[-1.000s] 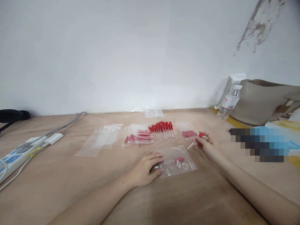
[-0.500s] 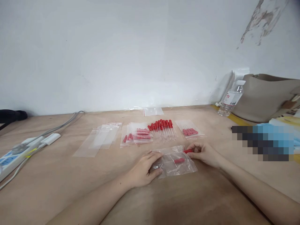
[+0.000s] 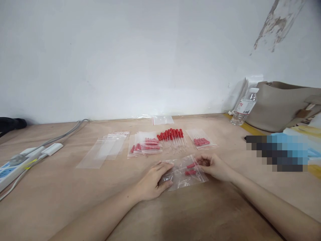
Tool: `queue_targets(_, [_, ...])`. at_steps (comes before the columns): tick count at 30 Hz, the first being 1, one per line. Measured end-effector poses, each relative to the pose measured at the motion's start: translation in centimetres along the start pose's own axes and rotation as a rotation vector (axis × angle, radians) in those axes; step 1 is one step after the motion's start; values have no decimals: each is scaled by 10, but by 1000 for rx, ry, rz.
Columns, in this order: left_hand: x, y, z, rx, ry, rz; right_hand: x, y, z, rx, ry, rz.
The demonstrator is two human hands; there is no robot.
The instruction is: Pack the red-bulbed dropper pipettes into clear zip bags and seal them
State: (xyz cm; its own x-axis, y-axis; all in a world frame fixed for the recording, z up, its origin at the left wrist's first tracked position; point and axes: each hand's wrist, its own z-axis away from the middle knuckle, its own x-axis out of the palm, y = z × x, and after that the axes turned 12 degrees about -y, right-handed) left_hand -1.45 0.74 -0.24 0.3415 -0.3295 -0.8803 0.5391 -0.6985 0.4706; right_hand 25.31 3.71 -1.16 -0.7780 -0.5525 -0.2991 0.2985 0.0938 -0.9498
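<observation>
A clear zip bag (image 3: 180, 182) lies flat on the table, holding two droppers with red bulbs. One dropper (image 3: 191, 172) is fully in the bag; the other dropper (image 3: 191, 165) lies just above it, its bulb near the bag's right-hand mouth. My left hand (image 3: 154, 180) rests on the bag's left end, thumb and fingers spread apart. At the mouth, my right hand (image 3: 213, 166) has its fingers curled against the bag's edge; what lies between the fingertips is hidden.
Behind the bag stands a pile of red-bulbed droppers (image 3: 173, 135), between filled bags (image 3: 147, 147) and another filled bag (image 3: 201, 140). Flat bags (image 3: 102, 152) lie left, near a power strip (image 3: 15, 167). At right are a plastic bottle (image 3: 244, 108) and a grey bag (image 3: 278, 103).
My right hand has pushed the second dropper leftward into the bag, and its fingers have come off the red bulb. My left hand has stayed on the bag's left end.
</observation>
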Motion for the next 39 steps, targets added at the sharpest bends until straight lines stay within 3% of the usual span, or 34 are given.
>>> queue_targets(4, [0,0,0,-6,-12,-7,6,0,-3,10,-10,12])
queue_targets(12, [0,1,0,7,-2,-4,0,-4,3,-98,-62,298])
queue_targets(14, [0,0,0,10,-10,-12,-9,-5,2,-91,-26,351])
queue_targets(16, [1,0,0,10,-15,-21,-22,-6,-3,-62,90,402])
queue_targets(19, [1,-2,0,11,-12,-24,-38,-11,-24,24,297,485])
queue_targets(23, [1,-2,0,0,-43,-30,-45,-17,-70,200,441,507])
queue_targets(27, [0,-1,0,-15,-62,-40,-41,-15,-108,315,453,498])
queue_targets(30, [-1,0,0,-17,-74,-44,-40,-11,-120,349,415,479])
queue_targets(35, [0,-1,0,-25,-94,-54,-45,-18,-111,327,402,433])
queue_targets(39, [1,-1,0,-24,-56,-63,-43,-24,-73,153,426,283])
